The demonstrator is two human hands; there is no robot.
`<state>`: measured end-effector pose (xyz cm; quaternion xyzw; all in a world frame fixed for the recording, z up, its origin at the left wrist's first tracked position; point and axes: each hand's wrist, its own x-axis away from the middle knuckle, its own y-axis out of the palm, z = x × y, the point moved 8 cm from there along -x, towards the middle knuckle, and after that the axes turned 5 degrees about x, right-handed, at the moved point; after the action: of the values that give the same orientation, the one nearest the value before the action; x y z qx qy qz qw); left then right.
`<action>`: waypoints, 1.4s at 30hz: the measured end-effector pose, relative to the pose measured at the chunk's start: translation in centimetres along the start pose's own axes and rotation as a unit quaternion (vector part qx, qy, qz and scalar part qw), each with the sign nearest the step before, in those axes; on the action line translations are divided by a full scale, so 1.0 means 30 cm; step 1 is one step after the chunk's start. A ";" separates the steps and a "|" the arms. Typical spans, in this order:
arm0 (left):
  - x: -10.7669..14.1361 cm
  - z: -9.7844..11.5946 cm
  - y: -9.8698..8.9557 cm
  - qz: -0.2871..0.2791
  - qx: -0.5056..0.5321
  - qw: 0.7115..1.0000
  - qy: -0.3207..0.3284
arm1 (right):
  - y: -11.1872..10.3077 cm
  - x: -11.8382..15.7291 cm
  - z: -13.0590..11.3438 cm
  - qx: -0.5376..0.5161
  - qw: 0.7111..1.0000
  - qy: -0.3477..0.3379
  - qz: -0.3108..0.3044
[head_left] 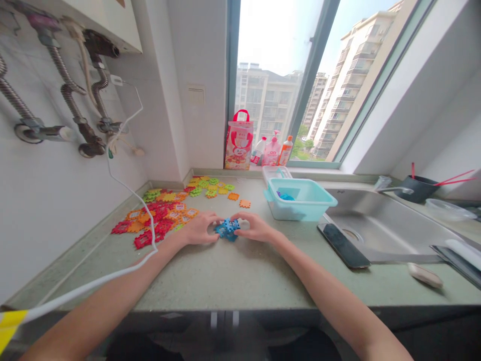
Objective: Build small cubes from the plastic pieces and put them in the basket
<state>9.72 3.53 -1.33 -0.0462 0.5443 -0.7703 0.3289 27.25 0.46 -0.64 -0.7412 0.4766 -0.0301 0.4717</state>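
A small cluster of blue interlocking plastic puzzle pieces (227, 230) sits on the speckled green countertop (225, 276), between my hands. My left hand (200, 228) grips its left side with the fingers curled over it. My right hand (253, 226) presses on its upper right side. To the left lies a spread of loose red, orange, yellow and green interlocking pieces (161, 213). A white cable (128, 185) drapes across my left forearm.
A turquoise plastic basin (300, 200) holding blue pieces stands behind my right hand, with a steel sink (387, 220) to its right. A black phone (342, 245) lies near the sink. Bottles and a red-handled bag (239, 140) stand on the windowsill. A tiled wall with pipes rises at left.
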 end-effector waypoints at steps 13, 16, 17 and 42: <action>0.004 0.012 -0.008 0.009 0.040 0.999 -0.006 | 0.044 0.003 -0.030 0.144 0.988 0.007 -0.047; 0.004 0.030 -0.003 -0.004 0.032 0.999 -0.008 | 0.048 0.000 -0.026 0.168 0.985 0.021 -0.013; 0.004 0.036 -0.001 -0.006 0.029 1.000 -0.009 | 0.050 -0.001 -0.024 0.175 0.984 0.026 -0.004; 0.006 0.030 -0.001 0.027 0.022 0.999 -0.038 | 0.072 -0.013 -0.044 0.104 0.993 -0.040 -0.032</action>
<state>9.93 2.72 -1.00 -0.0536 0.5153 -0.7706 0.3713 24.92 -0.35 -1.31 -0.7035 0.4278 -0.0644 0.5639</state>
